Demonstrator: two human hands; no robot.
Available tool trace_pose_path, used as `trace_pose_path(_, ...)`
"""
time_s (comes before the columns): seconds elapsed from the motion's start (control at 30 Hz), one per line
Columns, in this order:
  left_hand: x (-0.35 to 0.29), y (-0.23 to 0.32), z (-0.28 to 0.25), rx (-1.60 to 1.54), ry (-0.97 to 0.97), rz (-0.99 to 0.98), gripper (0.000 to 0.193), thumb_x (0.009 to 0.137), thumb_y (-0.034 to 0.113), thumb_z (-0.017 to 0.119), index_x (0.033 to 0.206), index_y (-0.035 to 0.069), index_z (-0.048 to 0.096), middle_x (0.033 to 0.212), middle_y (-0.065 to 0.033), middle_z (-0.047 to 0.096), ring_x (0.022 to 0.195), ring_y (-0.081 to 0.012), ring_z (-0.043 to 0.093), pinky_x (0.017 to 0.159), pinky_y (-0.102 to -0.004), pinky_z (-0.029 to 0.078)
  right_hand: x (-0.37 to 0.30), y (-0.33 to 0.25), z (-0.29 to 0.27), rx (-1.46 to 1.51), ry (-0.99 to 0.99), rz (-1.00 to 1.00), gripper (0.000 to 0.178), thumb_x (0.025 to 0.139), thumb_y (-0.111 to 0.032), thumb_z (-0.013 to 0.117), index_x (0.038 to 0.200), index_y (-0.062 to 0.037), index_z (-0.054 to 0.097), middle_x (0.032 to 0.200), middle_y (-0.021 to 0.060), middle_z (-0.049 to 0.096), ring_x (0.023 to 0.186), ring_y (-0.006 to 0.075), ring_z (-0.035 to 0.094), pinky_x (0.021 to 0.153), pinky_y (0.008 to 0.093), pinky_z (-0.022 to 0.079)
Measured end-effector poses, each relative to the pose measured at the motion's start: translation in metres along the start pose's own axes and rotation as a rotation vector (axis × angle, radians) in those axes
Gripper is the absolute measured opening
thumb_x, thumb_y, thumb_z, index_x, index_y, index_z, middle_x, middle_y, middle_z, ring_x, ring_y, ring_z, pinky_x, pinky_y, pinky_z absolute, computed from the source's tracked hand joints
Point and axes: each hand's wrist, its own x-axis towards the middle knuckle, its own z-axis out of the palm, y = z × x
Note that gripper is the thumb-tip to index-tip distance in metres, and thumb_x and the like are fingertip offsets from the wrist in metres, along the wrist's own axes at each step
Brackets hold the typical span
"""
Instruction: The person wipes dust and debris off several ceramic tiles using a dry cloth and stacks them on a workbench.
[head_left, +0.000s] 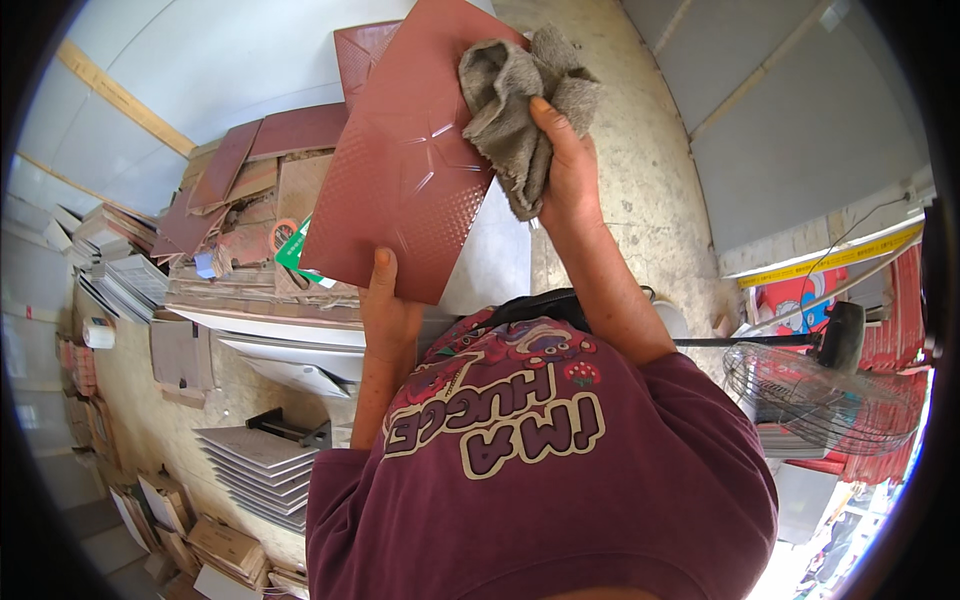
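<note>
A reddish-brown tile [385, 160] with a raised star-like pattern and small studs is held up, tilted, before me. My left hand [388, 310] grips its lower edge, the thumb lying on the patterned face. In my right hand [572, 170] is a bunched grey-brown cloth [510, 110], pinched under the thumb at the tile's upper right edge. The cloth covers part of that edge, and its folds hide most of my right fingers.
At left, more reddish tiles [300, 130] lie on a stack of cardboard, with a tape roll [287, 236] beside them. A grey tile stack [260, 470] stands on the floor, lower left. On the right are a wire-caged fan [825, 395] and a grey wall [800, 130].
</note>
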Motion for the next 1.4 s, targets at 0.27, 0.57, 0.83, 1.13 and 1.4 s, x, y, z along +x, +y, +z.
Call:
trace_pose_path(0.27,0.005,-0.001,0.000,0.005,-0.006,0.040,0.055,0.096,0.034,0.052,0.138,0.004,0.035,0.135,-0.0122,0.047,0.123,-0.0278,0.047,0.105,-0.0446,0.037,-0.031,0.018,0.011,0.106,-0.085,0.166,0.044,0.088,-0.019,0.062,0.125,-0.0003,0.047,0.112,0.0116,0.061,0.099,0.0220,0.062,0.084,0.0352,0.053)
trace_pose_path(0.57,0.008,-0.008,-0.023,0.052,-0.055,0.009,0.057,0.097,0.042,0.046,0.138,0.004,0.035,0.135,-0.0117,0.045,0.123,-0.0252,0.046,0.105,-0.0412,0.036,-0.049,0.024,0.019,0.119,-0.105,0.329,0.038,0.085,-0.011,0.064,0.120,-0.0025,0.052,0.108,0.0089,0.063,0.095,0.0206,0.063,0.083,0.0345,0.054)
trace_pose_path(0.83,0.026,0.027,-0.052,0.129,-0.635,0.063,0.086,0.088,0.063,0.046,0.144,0.001,0.026,0.145,-0.0147,0.036,0.135,-0.0269,0.034,0.111,-0.0435,0.027,-0.039,0.018,0.005,0.086,-0.053,0.271,0.037,0.083,-0.005,0.062,0.118,-0.0020,0.054,0.107,0.0100,0.064,0.094,0.0209,0.064,0.083,0.0342,0.054)
trace_pose_path(1.13,0.063,0.057,-0.041,0.146,-0.364,-0.169,0.073,0.093,0.057,0.042,0.128,-0.007,0.046,0.125,-0.0160,0.056,0.117,-0.0234,0.053,0.100,-0.0371,0.039,-0.037,0.024,-0.005,-0.016,-0.086,0.351,0.040,0.081,-0.003,0.060,0.120,0.0018,0.053,0.107,0.0119,0.064,0.094,0.0227,0.065,0.082,0.0355,0.055)
trace_pose_path(1.4,0.062,0.042,-0.023,0.092,-0.118,-0.285,0.032,0.090,0.022,0.063,0.113,0.000,0.060,0.100,-0.0095,0.067,0.085,-0.0168,0.066,0.073,-0.0279,0.053,-0.044,0.026,-0.004,-0.203,-0.141,0.360,0.038,0.082,-0.005,0.061,0.119,0.0024,0.055,0.106,0.0105,0.065,0.094,0.0194,0.064,0.083,0.0331,0.053)
